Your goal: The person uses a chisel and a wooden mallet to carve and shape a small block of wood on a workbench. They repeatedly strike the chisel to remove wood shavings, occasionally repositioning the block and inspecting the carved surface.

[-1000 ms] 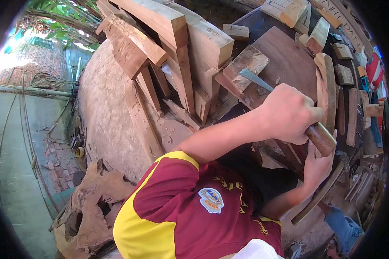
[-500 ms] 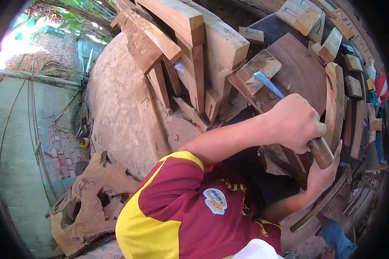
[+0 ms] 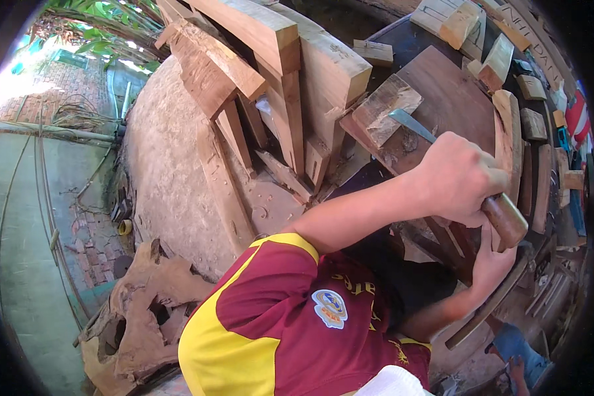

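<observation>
Chisel (image 3: 416, 127), right of centre: left hand (image 3: 465, 181) fisted around its handle (image 3: 506, 223), right hand (image 3: 494, 265) near the butt, grip unclear. The tip (image 3: 396, 115) has shifted rightward over the block (image 3: 384, 104). Yellow lettering (image 3: 355, 284) marks the shirt (image 3: 267, 294).

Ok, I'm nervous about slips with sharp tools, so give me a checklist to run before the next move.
1. Left hand wrapped round the chisel: ok, closed on its handle.
2. Right hand away from the blade: ok, it is down by the handle's butt end.
3. Blade end lined up with the small wood block: ok, it shows over the block in this view.
4. Cutting edge touching the block: cannot tell from this angle.
5. Block steadied by a hand: not ok, neither is on it.
6. Block fixed to the brown board underneath: cannot tell.
</observation>
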A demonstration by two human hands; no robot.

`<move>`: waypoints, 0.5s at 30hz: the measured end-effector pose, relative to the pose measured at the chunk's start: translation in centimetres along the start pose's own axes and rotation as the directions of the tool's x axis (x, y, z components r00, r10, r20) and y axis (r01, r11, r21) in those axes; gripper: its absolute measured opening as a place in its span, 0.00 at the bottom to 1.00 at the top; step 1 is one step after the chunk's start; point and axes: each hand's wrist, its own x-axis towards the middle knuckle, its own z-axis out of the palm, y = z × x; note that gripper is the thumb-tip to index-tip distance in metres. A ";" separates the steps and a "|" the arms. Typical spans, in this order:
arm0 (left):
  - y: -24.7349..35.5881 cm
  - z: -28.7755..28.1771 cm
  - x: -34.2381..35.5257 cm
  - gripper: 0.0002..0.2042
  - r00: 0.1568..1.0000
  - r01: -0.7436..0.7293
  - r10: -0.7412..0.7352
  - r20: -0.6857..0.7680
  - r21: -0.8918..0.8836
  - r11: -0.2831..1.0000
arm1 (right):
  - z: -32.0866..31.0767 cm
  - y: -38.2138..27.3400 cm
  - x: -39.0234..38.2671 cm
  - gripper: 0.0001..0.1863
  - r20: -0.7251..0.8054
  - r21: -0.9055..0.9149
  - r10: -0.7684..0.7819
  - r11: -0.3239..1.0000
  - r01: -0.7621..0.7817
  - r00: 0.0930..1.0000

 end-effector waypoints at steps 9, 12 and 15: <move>-0.2 -0.5 0.3 0.15 0.998 0.052 -0.052 -0.028 0.006 0.999 | -0.8 1.8 -2.6 0.37 -0.174 0.835 -0.007 0.529 0.151 0.985; -0.3 0.2 0.2 0.16 0.999 0.033 -0.033 0.020 -0.012 0.999 | -2.0 1.6 -4.2 0.37 -0.112 0.819 -0.122 0.551 0.162 0.986; -0.2 0.0 0.1 0.16 1.000 0.018 -0.018 -0.010 0.013 1.000 | -2.5 2.5 -5.0 0.32 -0.155 0.748 -0.201 0.616 0.248 0.967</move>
